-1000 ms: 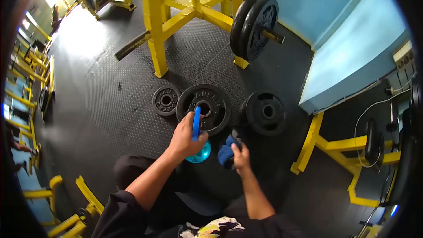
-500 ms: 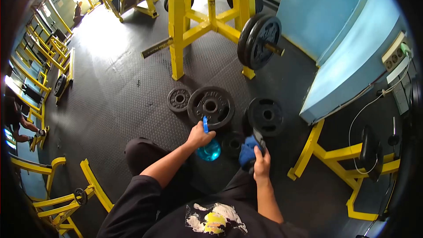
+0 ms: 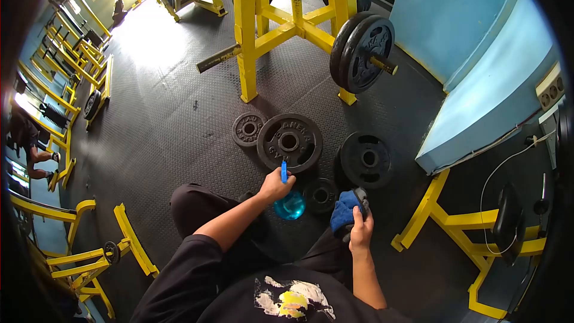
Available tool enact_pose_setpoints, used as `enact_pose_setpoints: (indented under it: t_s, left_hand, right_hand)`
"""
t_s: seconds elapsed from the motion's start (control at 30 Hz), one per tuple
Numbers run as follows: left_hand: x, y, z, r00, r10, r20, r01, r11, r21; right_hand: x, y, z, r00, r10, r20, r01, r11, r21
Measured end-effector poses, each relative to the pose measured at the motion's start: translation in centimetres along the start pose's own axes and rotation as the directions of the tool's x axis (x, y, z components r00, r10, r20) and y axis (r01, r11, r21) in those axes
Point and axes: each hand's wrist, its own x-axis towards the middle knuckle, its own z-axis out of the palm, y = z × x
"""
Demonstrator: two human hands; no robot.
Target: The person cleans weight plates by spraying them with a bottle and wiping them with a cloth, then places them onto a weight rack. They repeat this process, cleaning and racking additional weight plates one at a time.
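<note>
The left hand (image 3: 275, 186) gripped a bottle (image 3: 290, 205). The right hand (image 3: 360, 231) clutched a cloth (image 3: 343, 210), a plate (image 3: 302, 152) at 12 o'clock.

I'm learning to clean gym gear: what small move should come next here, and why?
Probably aim the bottle at the small plate and spray. The left hand grips the bottle by its trigger top right beside that plate, and the right hand holds the cloth bunched on the plate's other side, ready to wipe.
</note>
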Motion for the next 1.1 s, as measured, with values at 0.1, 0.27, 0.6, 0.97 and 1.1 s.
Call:
enact_pose_setpoints:
  t_s: [0.1,0.27,0.6,0.97,1.1]
  left_hand:
    - [-0.1,0.9,0.0,0.998,-0.01,0.069,0.001,0.991,0.136]
    - [-0.5,1.6,1.3,0.985,-0.067,0.157,0.05,0.993,0.108]
    - [1.6,5.3,9.0,0.822,0.559,0.109,-0.535,0.823,-0.193]
    - [9.0,16.9,18.9,0.701,0.713,-0.018,-0.686,0.668,-0.288]
    - [11.4,16.1,21.6,0.607,0.794,-0.016,-0.788,0.6,-0.142]
  right_hand:
    - [-0.2,0.3,0.5,1.0,0.0,0.005,-0.001,1.0,0.028]
    - [-0.7,0.5,0.8,1.0,0.003,0.005,-0.004,0.997,0.076]
    - [0.4,-0.6,-3.0,0.99,-0.045,-0.135,0.053,0.997,0.056]
    - [1.7,-2.4,-7.9,0.933,-0.103,-0.346,0.105,0.994,-0.013]
    - [2.5,-2.5,-8.7,0.932,-0.084,-0.354,0.093,0.996,0.011]
